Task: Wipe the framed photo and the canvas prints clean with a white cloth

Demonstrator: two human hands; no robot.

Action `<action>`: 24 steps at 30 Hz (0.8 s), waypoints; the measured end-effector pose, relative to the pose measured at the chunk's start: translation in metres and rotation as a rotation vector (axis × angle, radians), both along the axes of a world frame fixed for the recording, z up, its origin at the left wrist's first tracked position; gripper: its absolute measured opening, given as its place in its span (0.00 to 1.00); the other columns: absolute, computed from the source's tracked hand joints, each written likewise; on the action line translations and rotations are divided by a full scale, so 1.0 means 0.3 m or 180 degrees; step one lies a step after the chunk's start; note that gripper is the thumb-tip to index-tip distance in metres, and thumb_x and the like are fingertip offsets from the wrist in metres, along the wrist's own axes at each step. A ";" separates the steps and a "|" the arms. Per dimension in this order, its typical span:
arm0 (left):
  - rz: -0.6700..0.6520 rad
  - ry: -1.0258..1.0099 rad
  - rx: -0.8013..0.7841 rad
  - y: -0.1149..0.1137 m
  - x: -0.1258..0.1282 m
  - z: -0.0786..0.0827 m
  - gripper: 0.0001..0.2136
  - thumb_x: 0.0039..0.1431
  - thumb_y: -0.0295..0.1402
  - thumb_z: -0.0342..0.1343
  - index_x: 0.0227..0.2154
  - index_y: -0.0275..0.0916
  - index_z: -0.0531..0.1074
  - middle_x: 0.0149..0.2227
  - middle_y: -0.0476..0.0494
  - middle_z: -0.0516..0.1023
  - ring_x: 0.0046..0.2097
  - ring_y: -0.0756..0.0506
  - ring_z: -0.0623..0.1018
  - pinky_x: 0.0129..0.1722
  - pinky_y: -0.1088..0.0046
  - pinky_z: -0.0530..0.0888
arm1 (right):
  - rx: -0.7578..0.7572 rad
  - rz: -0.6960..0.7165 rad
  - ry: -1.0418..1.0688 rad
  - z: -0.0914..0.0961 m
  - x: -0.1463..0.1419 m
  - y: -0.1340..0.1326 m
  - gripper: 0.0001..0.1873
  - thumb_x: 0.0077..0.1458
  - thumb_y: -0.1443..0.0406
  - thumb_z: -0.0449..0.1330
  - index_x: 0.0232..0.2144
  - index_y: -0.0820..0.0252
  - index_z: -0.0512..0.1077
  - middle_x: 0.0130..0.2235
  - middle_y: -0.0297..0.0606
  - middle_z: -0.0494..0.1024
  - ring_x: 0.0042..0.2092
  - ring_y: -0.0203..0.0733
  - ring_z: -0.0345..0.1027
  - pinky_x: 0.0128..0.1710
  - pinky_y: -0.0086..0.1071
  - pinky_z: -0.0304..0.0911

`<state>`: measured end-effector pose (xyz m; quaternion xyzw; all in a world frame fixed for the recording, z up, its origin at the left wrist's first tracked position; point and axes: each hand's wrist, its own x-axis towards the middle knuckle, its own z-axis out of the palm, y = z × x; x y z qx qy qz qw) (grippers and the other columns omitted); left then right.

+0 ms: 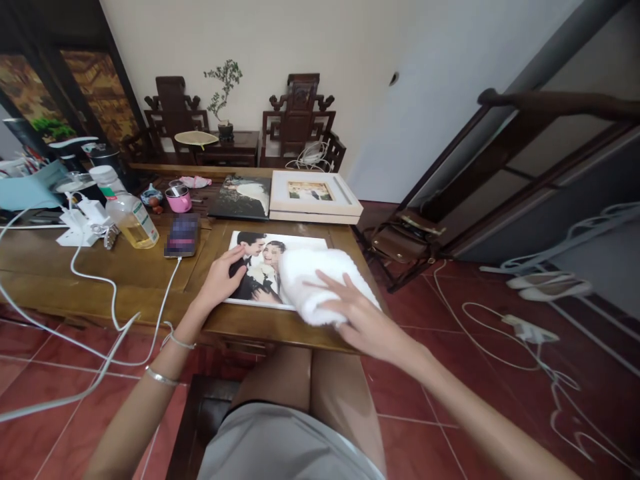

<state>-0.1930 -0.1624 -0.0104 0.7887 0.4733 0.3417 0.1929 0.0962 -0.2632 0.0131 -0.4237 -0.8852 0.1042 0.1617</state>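
A large photo print (260, 257) of a couple lies flat on the wooden table (100, 267) in front of me. My left hand (223, 277) rests on its left edge, fingers spread and flat. A folded white towel (320, 280) covers the right part of the photo. My right hand (363, 317) lies on top of the towel with fingers stretched out, pressing it down.
Behind the photo lie a dark photo album (241, 197) and a white framed box (313, 195). A phone (183, 235) on a white cable, an oil bottle (129, 215), a pink cup (179, 199) and a power strip (80, 223) are to the left. Cables trail on the red tile floor (500, 333).
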 end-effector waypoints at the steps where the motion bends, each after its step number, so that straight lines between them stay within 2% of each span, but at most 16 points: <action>1: 0.0001 0.0086 0.0030 -0.003 0.002 0.000 0.21 0.59 0.33 0.50 0.54 0.33 0.68 0.60 0.38 0.67 0.61 0.42 0.66 0.63 0.61 0.60 | -0.0026 0.0106 -0.0046 0.010 -0.011 -0.039 0.30 0.36 0.79 0.48 0.40 0.56 0.75 0.63 0.38 0.61 0.67 0.52 0.38 0.61 0.64 0.33; 3: -0.0011 0.0243 0.0066 -0.006 0.005 -0.002 0.21 0.60 0.35 0.49 0.55 0.32 0.68 0.60 0.36 0.66 0.62 0.41 0.65 0.63 0.60 0.60 | -0.0066 0.0221 -0.0143 0.024 -0.024 -0.077 0.31 0.35 0.79 0.48 0.40 0.56 0.75 0.63 0.37 0.60 0.67 0.52 0.37 0.62 0.64 0.32; 5: -0.0046 0.0341 0.0090 -0.007 0.004 -0.003 0.21 0.61 0.36 0.48 0.55 0.32 0.68 0.61 0.35 0.65 0.62 0.41 0.64 0.63 0.60 0.59 | -0.0047 0.0189 -0.0225 0.027 -0.022 -0.057 0.31 0.35 0.79 0.48 0.41 0.56 0.75 0.63 0.38 0.61 0.67 0.53 0.38 0.62 0.64 0.33; 7: -0.0089 0.0383 0.0109 -0.006 0.001 -0.004 0.21 0.62 0.37 0.48 0.55 0.33 0.68 0.61 0.36 0.64 0.63 0.40 0.63 0.63 0.59 0.58 | -0.0008 0.0068 -0.0293 0.021 -0.014 0.018 0.33 0.36 0.80 0.47 0.44 0.57 0.74 0.63 0.40 0.61 0.67 0.53 0.39 0.61 0.64 0.35; 13: -0.0117 0.0358 -0.0035 -0.008 -0.007 -0.003 0.23 0.63 0.39 0.47 0.58 0.35 0.64 0.63 0.37 0.60 0.65 0.41 0.60 0.64 0.60 0.56 | 0.0043 -0.0402 -0.0659 0.005 -0.009 0.356 0.33 0.44 0.81 0.47 0.53 0.63 0.68 0.60 0.55 0.64 0.67 0.57 0.40 0.57 0.66 0.44; 16: -0.0133 0.0301 -0.0144 -0.009 -0.008 -0.007 0.24 0.63 0.40 0.47 0.60 0.37 0.61 0.65 0.39 0.58 0.66 0.42 0.57 0.65 0.60 0.54 | 0.0104 -0.0523 -0.0686 0.001 -0.014 0.429 0.33 0.45 0.81 0.47 0.54 0.61 0.68 0.59 0.53 0.66 0.66 0.56 0.42 0.56 0.65 0.47; 19: -0.0109 0.0257 -0.0191 -0.006 -0.006 -0.016 0.23 0.63 0.40 0.45 0.60 0.38 0.61 0.65 0.41 0.58 0.66 0.43 0.56 0.65 0.59 0.54 | 0.0097 -0.0455 -0.0611 -0.004 -0.007 0.371 0.32 0.45 0.81 0.47 0.52 0.61 0.69 0.58 0.51 0.67 0.66 0.56 0.42 0.58 0.65 0.45; 24: -0.0072 0.0161 -0.0144 0.001 -0.001 -0.031 0.22 0.65 0.37 0.40 0.59 0.38 0.62 0.64 0.40 0.60 0.65 0.44 0.58 0.64 0.59 0.54 | 0.0008 -0.0047 -0.0361 0.018 0.004 0.079 0.35 0.37 0.82 0.46 0.46 0.57 0.73 0.64 0.41 0.58 0.67 0.53 0.37 0.61 0.63 0.40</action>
